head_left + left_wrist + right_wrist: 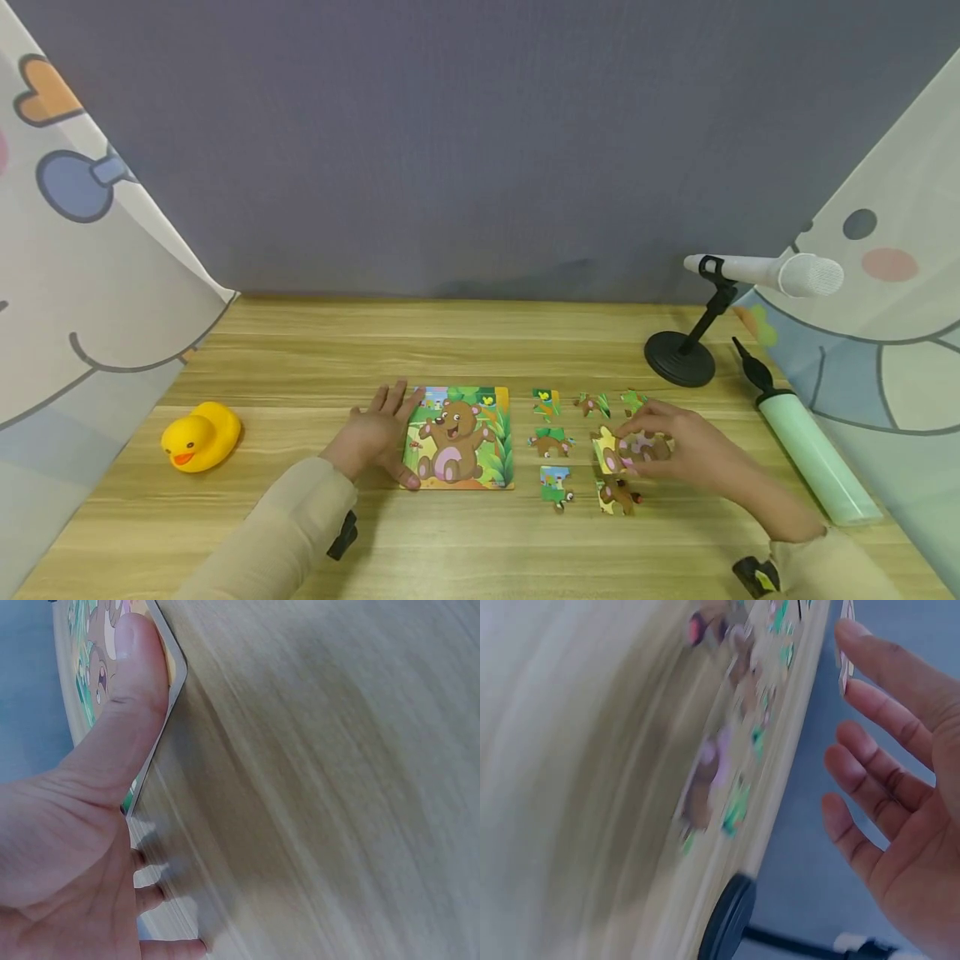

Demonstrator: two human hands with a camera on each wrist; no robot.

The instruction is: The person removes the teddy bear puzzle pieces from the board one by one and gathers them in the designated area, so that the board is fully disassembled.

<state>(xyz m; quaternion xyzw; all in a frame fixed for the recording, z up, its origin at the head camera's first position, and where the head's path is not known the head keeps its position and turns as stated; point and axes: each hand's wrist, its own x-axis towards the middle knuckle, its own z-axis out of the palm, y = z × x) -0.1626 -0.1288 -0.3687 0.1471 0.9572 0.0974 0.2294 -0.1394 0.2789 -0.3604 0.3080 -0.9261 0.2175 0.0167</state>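
Note:
My left hand (378,433) lies with fingers spread at the left edge of a square bear picture board (457,446). In the left wrist view its thumb (139,682) rests on the board's rounded corner. My right hand (693,446) pinches a yellow and pink puzzle piece (605,452) between thumb and index finger; the right wrist view shows this piece (845,667) edge-on, raised above the table. Under that hand lies a brown and purple puzzle piece (651,447). Several loose pieces lie right of the board, among them a brown bear piece (617,496) and a green one (551,442).
A yellow rubber duck (201,437) sits at the left of the wooden table (450,550). At the back right stands a white microphone (772,271) on a black round-based stand (679,360). A pale green pump (817,458) lies along the right edge. A grey panel (480,150) rises behind.

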